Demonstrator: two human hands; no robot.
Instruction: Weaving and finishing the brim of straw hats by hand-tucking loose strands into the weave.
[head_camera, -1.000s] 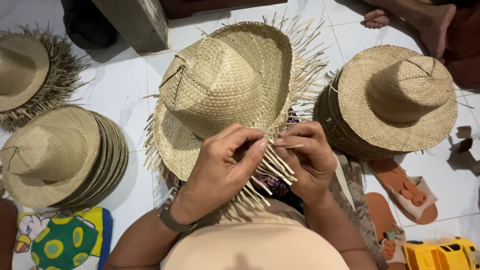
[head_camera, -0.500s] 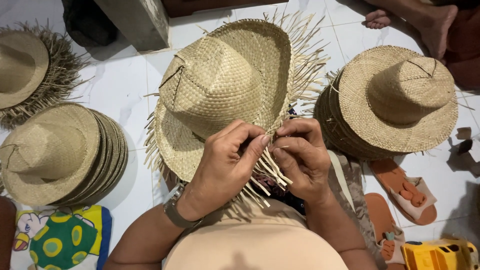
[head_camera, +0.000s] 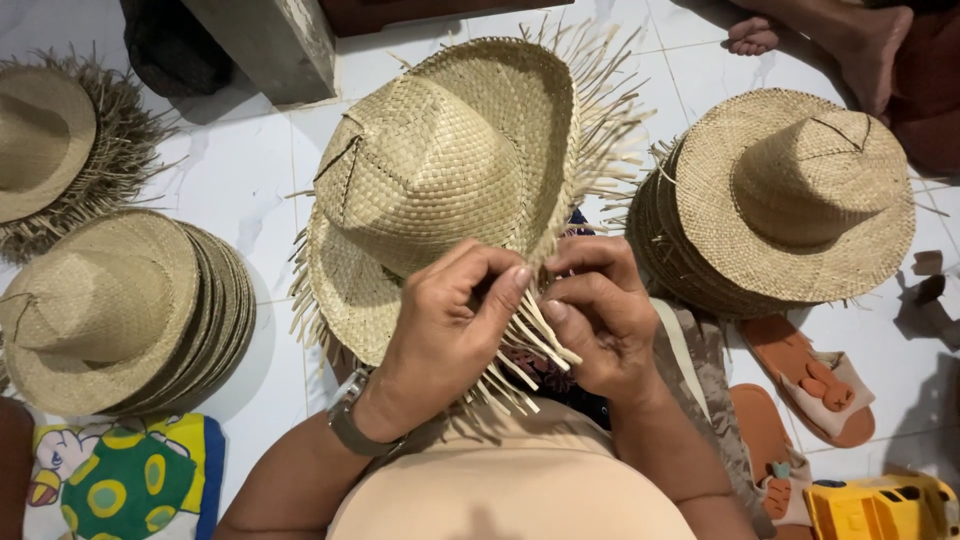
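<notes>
A woven straw hat with loose fringe (head_camera: 440, 190) sits at the centre, over the person's lap, crown up. Both hands meet at its near brim: the left hand (head_camera: 445, 335) on the left, the right hand (head_camera: 600, 320) just beside it on the right, fingertips touching the fringe strands. To the left, on the tiled floor (head_camera: 250, 170), lies a stack of finished hats (head_camera: 120, 310); behind that stack, a fringed hat (head_camera: 60, 150). To the right stands a second stack of hats (head_camera: 785, 200). Before that stack lie two sandals (head_camera: 810, 380), with a toy vehicle (head_camera: 880, 508) nearest the onlooker. A concrete block (head_camera: 265, 40) stands behind the central hat; another person's foot (head_camera: 850, 40) rests far right.
</notes>
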